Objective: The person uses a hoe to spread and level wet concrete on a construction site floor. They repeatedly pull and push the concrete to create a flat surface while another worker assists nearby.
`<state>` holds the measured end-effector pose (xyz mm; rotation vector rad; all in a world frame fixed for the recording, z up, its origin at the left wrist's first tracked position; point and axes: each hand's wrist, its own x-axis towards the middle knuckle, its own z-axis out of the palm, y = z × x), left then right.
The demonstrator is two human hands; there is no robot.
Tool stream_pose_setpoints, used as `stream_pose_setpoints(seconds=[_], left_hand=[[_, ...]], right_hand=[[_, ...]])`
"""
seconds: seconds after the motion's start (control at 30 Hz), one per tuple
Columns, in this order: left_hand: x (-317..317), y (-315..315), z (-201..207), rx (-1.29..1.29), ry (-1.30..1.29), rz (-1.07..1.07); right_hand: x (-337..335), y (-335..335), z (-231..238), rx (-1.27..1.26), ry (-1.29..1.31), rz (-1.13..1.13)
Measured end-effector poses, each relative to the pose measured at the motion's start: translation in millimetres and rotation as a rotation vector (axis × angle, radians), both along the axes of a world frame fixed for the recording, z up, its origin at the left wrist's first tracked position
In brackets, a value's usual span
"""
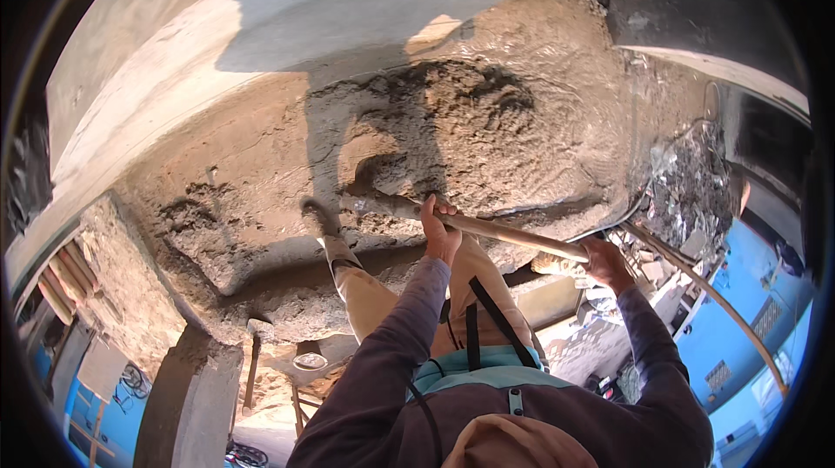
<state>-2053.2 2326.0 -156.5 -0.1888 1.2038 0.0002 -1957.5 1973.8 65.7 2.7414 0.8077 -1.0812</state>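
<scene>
Both my hands grip a long wooden tool handle (513, 235) that slants across in front of my legs. My left hand (441, 229) is wrapped round it near the middle of the view. Farther right, my right hand (607, 264) closes round the handle's end. The tool's lower end reaches left to a dark hollow in the wet mud (522, 137); its head is too unclear to name. My left foot (320, 217) is close to that end, muddy and set on the brown ground. A large shadow falls across the mud ahead.
A pale wall (148, 111) curves along the far side. Rubble and litter (691, 185) lie at right, beside a long stick (722, 298). Lower left are a concrete post (209, 394), another wooden-handled tool (252, 368) and a round pan (310, 360). A low ledge (557, 298) is near my legs.
</scene>
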Motion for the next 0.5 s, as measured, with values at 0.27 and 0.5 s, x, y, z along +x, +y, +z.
stream_pose_setpoints(seconds=[0.27,0.5], left_hand=[[-149,290,-49,0.245,0.242,0.252],[-228,584,13,0.890,0.275,0.163]], right_hand=[[-102,292,-103,0.002,0.241,0.139],[-234,585,-207,0.414,0.449,0.060]])
